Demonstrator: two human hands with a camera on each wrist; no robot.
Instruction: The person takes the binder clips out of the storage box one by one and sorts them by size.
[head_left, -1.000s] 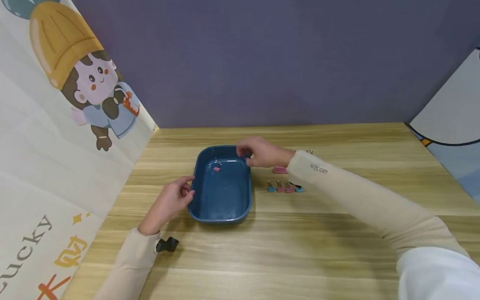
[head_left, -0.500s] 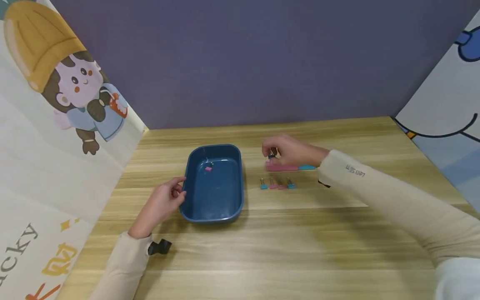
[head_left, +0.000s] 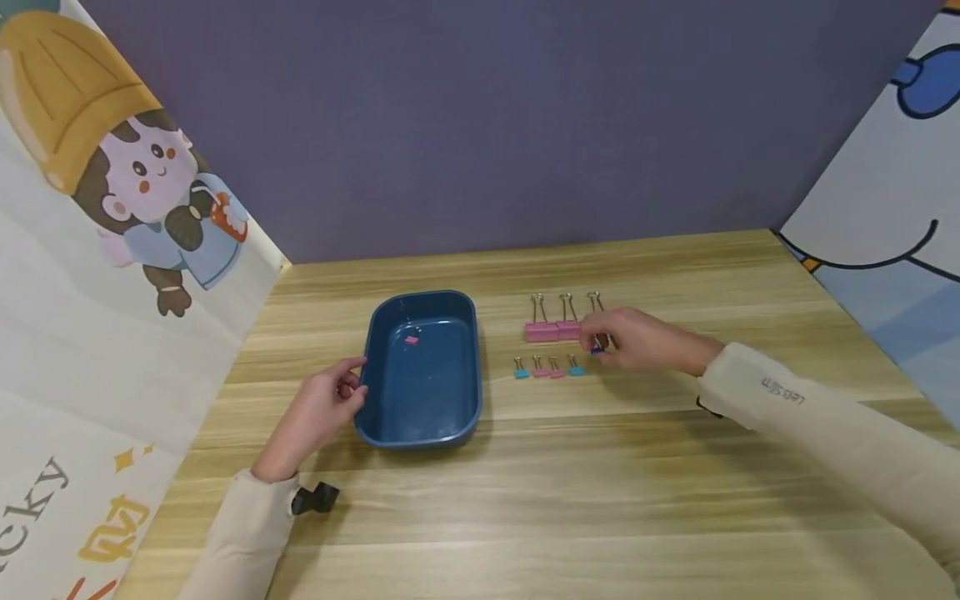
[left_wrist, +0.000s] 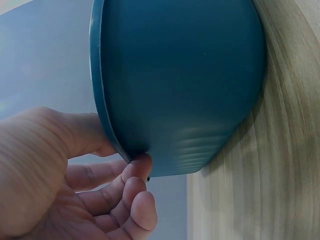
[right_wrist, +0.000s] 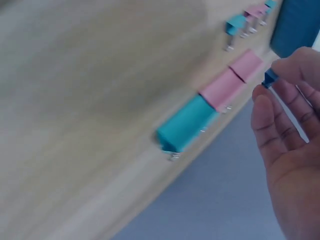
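My right hand [head_left: 637, 337] pinches a small blue binder clip [right_wrist: 270, 78] between thumb and fingertips, above the table near the right end of the small clips. Large binder clips lie in a row behind: two pink ones [head_left: 542, 332] and a turquoise one [right_wrist: 187, 122], which the hand mostly hides in the head view. In front stands a row of several small clips, with turquoise [head_left: 522, 373] at the ends and pink [head_left: 557, 372] between. My left hand [head_left: 318, 412] grips the left rim of a blue plastic bin [head_left: 480, 392]. Inside the bin lies a small pink clip [head_left: 412, 340].
The wood-grain table [head_left: 525, 508] runs back to a purple-grey partition [head_left: 525, 125]. A cartoon-printed sheet [head_left: 90, 317] borders its left side and another printed panel [head_left: 885, 208] its right. A black device [head_left: 315, 498] is strapped at my left wrist.
My right hand has moved right from the bin's far right corner, past the large clips, carrying the small blue clip. The left hand stays at the bin's rim. The head view has shifted slightly.
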